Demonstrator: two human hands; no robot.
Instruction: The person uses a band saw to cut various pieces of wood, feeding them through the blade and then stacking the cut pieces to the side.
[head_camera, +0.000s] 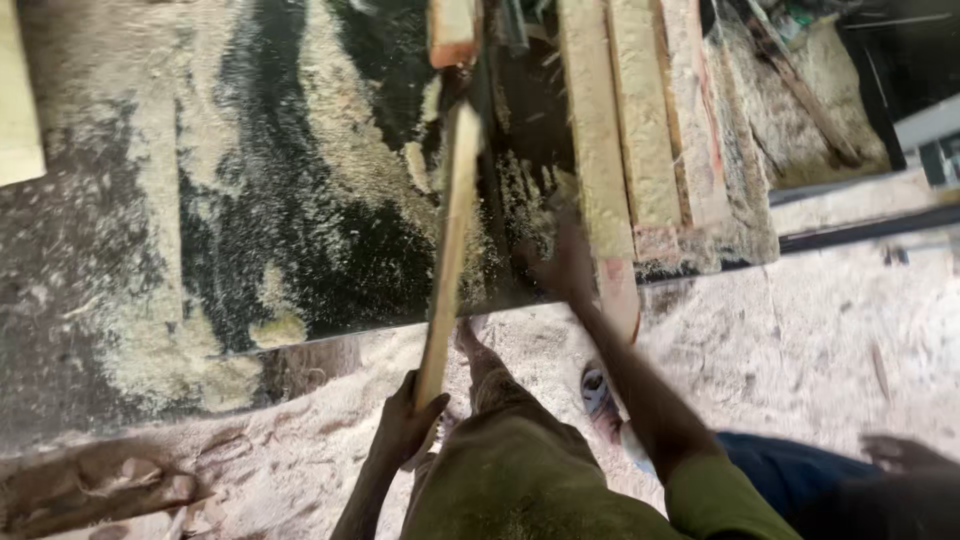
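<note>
The thin wooden strip (447, 255) runs lengthwise away from the person, its near end gripped in the left hand (408, 420), whose fingers are curled tight around it just off the near edge of the dark, sawdust-covered machine table (250, 200). From that hand the strip reaches forward and slightly right, its far end lying up on the table surface near a short wood offcut (452, 30).

The right hand (565, 265) is ahead and to the right of the left one, resting on the table edge beside the strip; it is blurred, so whether it is spread flat or gripping something cannot be told. Just right of that hand lie stacked pale boards (640, 120).

As a judgement, the risks are these: the strip is long and slender, held at one end only, so it could flex, wander or kick back. The right hand sits close to the strip's path, where a slip could draw it in. Loose sawdust on the floor (800, 340) around the sandalled feet could cost footing.
</note>
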